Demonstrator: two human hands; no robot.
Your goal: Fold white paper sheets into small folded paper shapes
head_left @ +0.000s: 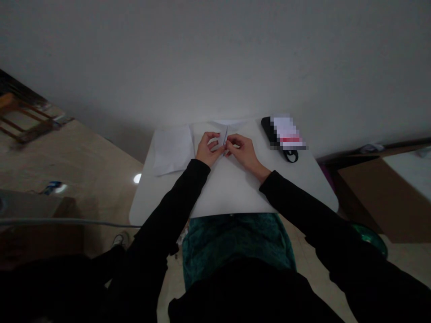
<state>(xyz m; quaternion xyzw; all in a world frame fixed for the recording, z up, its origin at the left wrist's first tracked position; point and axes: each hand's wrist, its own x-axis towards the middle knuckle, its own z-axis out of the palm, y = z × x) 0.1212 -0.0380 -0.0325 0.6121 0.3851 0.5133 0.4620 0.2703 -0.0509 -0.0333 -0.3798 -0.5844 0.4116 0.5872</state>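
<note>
Black sleeves (301,206) reach toward a folded paper (225,134) above the white table's (232,193) far half; left hand (208,151), loosely curled, and right hand (245,153), pinching, hold it, apparently for steadiness. White paper (173,148) left, black case (268,130) right, leave working room.

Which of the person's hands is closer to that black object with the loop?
The right. The right hand is just left of the black object; the left hand is farther left, across the folded paper.
</note>
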